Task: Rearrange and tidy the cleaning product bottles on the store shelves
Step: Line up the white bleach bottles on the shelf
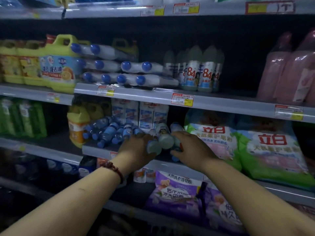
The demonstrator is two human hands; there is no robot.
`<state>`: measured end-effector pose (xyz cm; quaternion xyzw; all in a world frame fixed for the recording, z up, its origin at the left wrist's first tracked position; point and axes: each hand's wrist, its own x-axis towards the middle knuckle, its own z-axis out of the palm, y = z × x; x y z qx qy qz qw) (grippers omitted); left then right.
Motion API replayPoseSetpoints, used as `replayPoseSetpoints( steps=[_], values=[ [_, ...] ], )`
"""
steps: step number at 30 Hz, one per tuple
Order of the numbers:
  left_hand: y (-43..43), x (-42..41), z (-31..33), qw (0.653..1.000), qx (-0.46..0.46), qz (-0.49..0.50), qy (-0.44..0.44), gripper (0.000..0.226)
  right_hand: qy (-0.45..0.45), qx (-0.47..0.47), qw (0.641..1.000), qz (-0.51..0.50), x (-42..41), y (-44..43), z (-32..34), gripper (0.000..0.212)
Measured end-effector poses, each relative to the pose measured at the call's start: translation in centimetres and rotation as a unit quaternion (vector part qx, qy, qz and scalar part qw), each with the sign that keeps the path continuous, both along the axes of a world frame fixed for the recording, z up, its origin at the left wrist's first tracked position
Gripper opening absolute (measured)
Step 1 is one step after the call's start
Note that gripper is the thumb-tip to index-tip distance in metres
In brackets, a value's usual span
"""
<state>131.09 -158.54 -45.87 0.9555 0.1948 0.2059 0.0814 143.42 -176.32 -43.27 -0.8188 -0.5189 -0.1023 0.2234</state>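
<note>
A cluster of pale grey-green bottles (164,138) lies on its side on the middle shelf (97,151), bases toward me. My left hand (136,150) grips the cluster from the left, fingers curled round the lowest bottle. My right hand (190,147) presses against the cluster's right side, fingers wrapped over a bottle. Several blue bottles (109,132) lie tipped over just left of my left hand. On the shelf above, upright "84" bottles (197,74) stand beside stacked white bottles with blue caps (126,72).
Green and white detergent bags (255,147) fill the shelf to the right of my right hand. A yellow and orange jug (77,126) stands left of the blue bottles. Purple bags (175,193) lie on the lower shelf. Yellow-green jugs (58,65) sit upper left.
</note>
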Motion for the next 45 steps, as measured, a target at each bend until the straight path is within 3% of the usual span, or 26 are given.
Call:
replayPoseSetpoints(
  steps=[7, 13, 17, 20, 22, 24, 26, 27, 30, 34, 37, 42, 45],
  values=[
    [3.5, 2.9, -5.6, 0.993, -0.107, -0.033, -0.040, 0.056, 0.008, 0.004, 1.000, 0.021, 1.0, 3.2, -3.7, 0.054],
    [5.1, 5.1, -6.3, 0.981, -0.178, -0.015, -0.077, 0.018, 0.034, 0.050, 0.998, 0.014, 2.4, 6.4, -5.6, 0.035],
    [5.3, 6.9, -5.4, 0.964, -0.254, 0.031, -0.072, 0.024, 0.037, 0.075, 0.996, -0.005, 3.4, 7.7, -5.7, 0.023],
    [5.6, 9.1, -5.2, 0.941, -0.329, 0.056, -0.058, 0.045, 0.027, 0.112, 0.993, -0.014, 4.2, 8.5, -5.8, 0.011],
    [5.2, 10.0, -4.2, 0.930, -0.349, 0.067, -0.097, 0.044, 0.025, 0.124, 0.991, -0.037, 4.7, 9.0, -5.7, 0.023],
    [5.7, 11.1, -4.1, 0.907, -0.396, 0.048, -0.135, 0.028, 0.023, 0.125, 0.990, -0.061, 5.3, 9.4, -5.5, 0.041],
    [5.8, 11.4, -3.3, 0.873, -0.470, 0.078, -0.104, 0.043, 0.027, 0.125, 0.990, -0.066, 5.7, 9.6, -5.3, 0.048],
    [6.0, 11.5, -3.4, 0.834, -0.537, 0.101, -0.073, 0.051, 0.027, 0.125, 0.990, -0.064, 5.9, 9.6, -5.2, 0.051],
    [6.5, 11.5, -2.7, 0.760, -0.636, 0.110, -0.070, 0.047, 0.022, 0.120, 0.991, -0.056, 6.4, 9.7, -4.8, 0.050],
    [6.8, 11.2, -2.5, 0.735, -0.670, 0.095, -0.047, 0.066, 0.032, 0.123, 0.989, -0.070, 6.4, 9.7, -4.4, 0.044],
    [6.7, 10.8, -2.3, 0.725, -0.682, 0.089, -0.045, 0.044, 0.011, 0.140, 0.987, -0.072, 6.4, 9.8, -4.4, 0.047],
    [6.6, 9.3, -2.2, 0.704, -0.703, 0.077, -0.072, 0.037, 0.018, 0.150, 0.986, -0.073, 5.9, 10.0, -4.4, 0.041],
    [6.3, 7.9, -1.7, 0.708, -0.698, 0.067, -0.086, 0.037, 0.030, 0.143, 0.985, -0.090, 5.5, 10.3, -4.3, 0.026]
  ],
)
